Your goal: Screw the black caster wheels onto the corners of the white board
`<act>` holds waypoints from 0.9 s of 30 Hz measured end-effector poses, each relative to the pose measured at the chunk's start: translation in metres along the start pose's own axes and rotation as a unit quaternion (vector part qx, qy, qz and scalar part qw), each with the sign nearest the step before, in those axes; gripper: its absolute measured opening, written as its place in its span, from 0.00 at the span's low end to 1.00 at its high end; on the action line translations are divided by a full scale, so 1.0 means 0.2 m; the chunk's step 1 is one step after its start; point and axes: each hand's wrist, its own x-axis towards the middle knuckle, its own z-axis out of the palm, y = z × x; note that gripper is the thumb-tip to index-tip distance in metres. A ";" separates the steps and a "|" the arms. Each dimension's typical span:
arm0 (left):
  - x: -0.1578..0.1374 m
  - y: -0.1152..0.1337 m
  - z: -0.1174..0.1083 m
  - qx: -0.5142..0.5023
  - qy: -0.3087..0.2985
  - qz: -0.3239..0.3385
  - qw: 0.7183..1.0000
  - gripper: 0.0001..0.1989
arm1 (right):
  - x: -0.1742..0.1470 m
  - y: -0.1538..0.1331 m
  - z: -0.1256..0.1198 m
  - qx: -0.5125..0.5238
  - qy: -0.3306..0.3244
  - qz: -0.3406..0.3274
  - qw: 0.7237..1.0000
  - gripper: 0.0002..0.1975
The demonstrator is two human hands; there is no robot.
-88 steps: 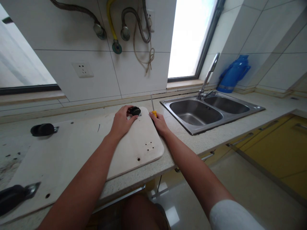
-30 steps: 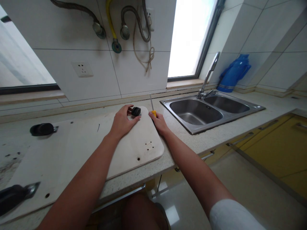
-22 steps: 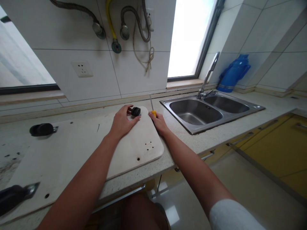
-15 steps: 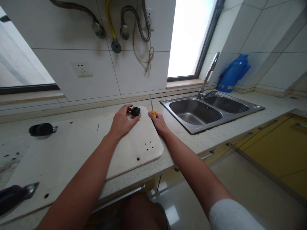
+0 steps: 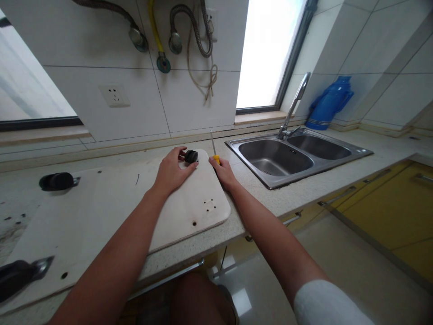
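At the far right corner of a pale board (image 5: 182, 203) on the counter, my left hand (image 5: 169, 170) curls around a small black caster wheel (image 5: 191, 156), fingers behind it and thumb in front. My right hand (image 5: 223, 171) is closed on the yellow handle of a screwdriver (image 5: 213, 146), its shaft pointing up and away, just off the board's right edge. Several small holes and a larger one show near the board's front right corner. Two more black casters, a far one (image 5: 57, 181) and a near one (image 5: 15, 279), sit at its left end.
A double steel sink (image 5: 270, 155) with a tall faucet (image 5: 295, 106) is set into the counter on the right. Behind it leans a blue thermos (image 5: 329, 103). Hoses (image 5: 155, 34) and a wall socket (image 5: 114, 95) are on the tiled wall. Yellow cabinets (image 5: 389, 203) lie below.
Almost nothing differs; the view has shifted very slightly. Both hands keep their places on the caster wheel and the screwdriver.
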 end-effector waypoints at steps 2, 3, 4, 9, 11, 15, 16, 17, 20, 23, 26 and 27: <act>0.00 0.00 0.00 0.002 -0.001 -0.002 1.000 0.33 | 0.00 0.00 0.00 0.001 0.000 -0.001 1.000 0.28; 0.00 0.00 0.00 0.004 -0.001 -0.002 1.000 0.33 | 0.00 0.00 0.00 0.001 0.000 -0.002 1.000 0.28; 0.00 0.00 0.00 0.005 0.000 -0.001 1.000 0.33 | 0.00 0.00 0.00 0.001 0.000 -0.003 1.000 0.28; 0.00 0.00 0.00 0.004 0.003 0.001 1.000 0.33 | 0.00 -0.01 0.00 0.001 -0.001 -0.001 1.000 0.28; 0.00 0.00 0.00 0.001 0.004 -0.001 1.000 0.33 | -0.01 -0.01 0.00 0.000 -0.002 0.000 1.000 0.29; 0.00 -0.01 0.01 -0.004 0.007 0.000 1.000 0.33 | -0.01 -0.02 0.00 -0.004 0.000 0.000 1.000 0.29; 0.00 -0.01 0.01 -0.005 0.008 0.000 1.000 0.33 | -0.01 -0.02 0.00 -0.005 0.001 0.000 1.000 0.28; 0.00 -0.01 0.01 -0.008 0.009 0.000 1.000 0.34 | -0.01 -0.02 0.00 -0.007 0.001 0.001 1.000 0.28; 0.00 -0.02 0.01 -0.018 0.022 0.004 1.000 0.35 | 0.00 -0.01 -0.01 -0.013 0.000 0.000 1.000 0.28; -0.01 0.00 0.01 -0.022 0.065 0.009 0.998 0.35 | 0.00 0.00 -0.01 -0.016 -0.005 -0.002 1.000 0.28; -0.02 0.05 -0.02 -0.027 0.149 0.003 0.989 0.24 | 0.01 0.01 -0.02 -0.017 -0.007 -0.004 1.000 0.28; -0.02 0.07 -0.05 -0.027 0.180 0.002 0.983 0.20 | 0.01 0.01 -0.02 -0.017 -0.008 -0.004 1.000 0.28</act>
